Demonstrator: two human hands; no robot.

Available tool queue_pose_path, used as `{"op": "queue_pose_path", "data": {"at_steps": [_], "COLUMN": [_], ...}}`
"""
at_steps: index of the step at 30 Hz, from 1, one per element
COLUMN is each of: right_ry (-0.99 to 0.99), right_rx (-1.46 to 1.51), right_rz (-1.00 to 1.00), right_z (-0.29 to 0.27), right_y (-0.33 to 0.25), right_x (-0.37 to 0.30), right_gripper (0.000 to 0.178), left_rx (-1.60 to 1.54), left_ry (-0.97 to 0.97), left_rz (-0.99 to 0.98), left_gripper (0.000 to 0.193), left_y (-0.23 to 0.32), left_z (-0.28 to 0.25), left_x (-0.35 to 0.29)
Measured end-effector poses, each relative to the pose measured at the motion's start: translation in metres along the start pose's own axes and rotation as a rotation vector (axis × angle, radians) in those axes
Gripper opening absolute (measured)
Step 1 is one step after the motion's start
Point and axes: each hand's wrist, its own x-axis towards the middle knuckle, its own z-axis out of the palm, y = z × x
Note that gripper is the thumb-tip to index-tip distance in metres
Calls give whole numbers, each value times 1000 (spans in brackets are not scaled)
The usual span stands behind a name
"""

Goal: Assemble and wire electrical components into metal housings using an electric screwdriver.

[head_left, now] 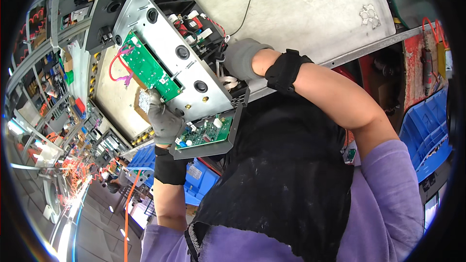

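A metal equipment housing [167, 36] with a silver inner panel and dark grey outer plates stands tilted in front of me. Against the panel's left face lies a long green circuit board [148, 68], with red wires and pink connectors at its left edge. My left hand [166, 120], in a grey glove, has its fingers bent at the board's lower end and appears to grip it there. At the housing's right side is my gloved right hand [242, 59], beside white cable ends; its fingertips are hidden. A second green board [211, 132] sits in the dark front plate nearest me.
The pale worktop [310, 9] has a metal edge rail [371, 48]. Behind my left hand stands a small cardboard box [141, 107] of small white pieces. Blue bins [424, 131] are at the right and below the bench. A thin black cable [250, 5] crosses the worktop.
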Motion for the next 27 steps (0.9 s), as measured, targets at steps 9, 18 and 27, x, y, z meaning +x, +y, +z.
{"op": "queue_pose_path", "data": {"at_steps": [9, 18, 27], "right_ry": [21, -209, 65], "right_rx": [-22, -98, 94], "right_rz": [76, -144, 105], "right_z": [11, -2, 7], "right_y": [-5, -2, -10], "right_x": [10, 13, 7], "right_gripper": [22, 23, 21], "left_rx": [-31, 4, 38], "left_ry": [66, 46, 49], "left_rz": [-12, -46, -13], "left_gripper": [40, 38, 43], "left_y": [-4, 2, 5], "left_z": [-6, -2, 1], "left_x": [-3, -3, -3]}}
